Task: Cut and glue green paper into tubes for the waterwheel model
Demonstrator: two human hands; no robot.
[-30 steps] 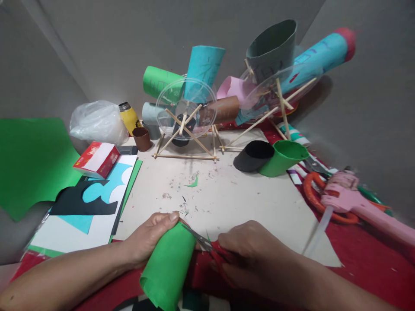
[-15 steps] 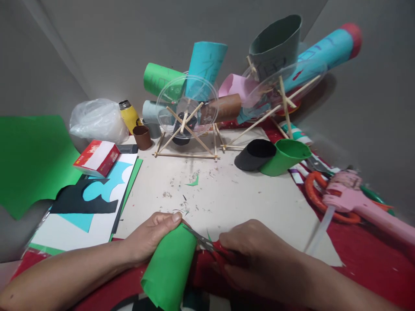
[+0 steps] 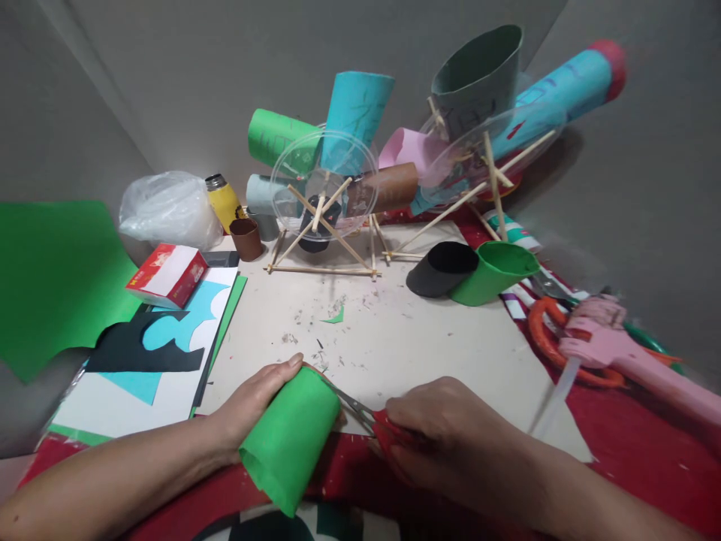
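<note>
A rolled green paper tube [image 3: 293, 436] slants at the near edge of the white board, with my left hand [image 3: 256, 398] wrapped round its upper left side. My right hand [image 3: 444, 428] grips the red handles of a pair of scissors [image 3: 357, 408]. The blades point left and lie against the tube's upper rim. Small green and dark paper scraps lie on the board [image 3: 394, 338] beyond my hands.
Behind stands a stick-framed wheel [image 3: 325, 188] with coloured tubes; a second [image 3: 490, 150] is at its right. Black [image 3: 433, 274] and green cups [image 3: 490, 282] sit front right. A pink glue gun [image 3: 608, 338] lies right. Paper sheets [image 3: 180, 391] and a red box [image 3: 169, 274] are left.
The green tube has tilted and risen slightly, with its lower end now higher. My left thumb has shifted up and left off the rim. A thin green sliver near the blades no longer shows.
</note>
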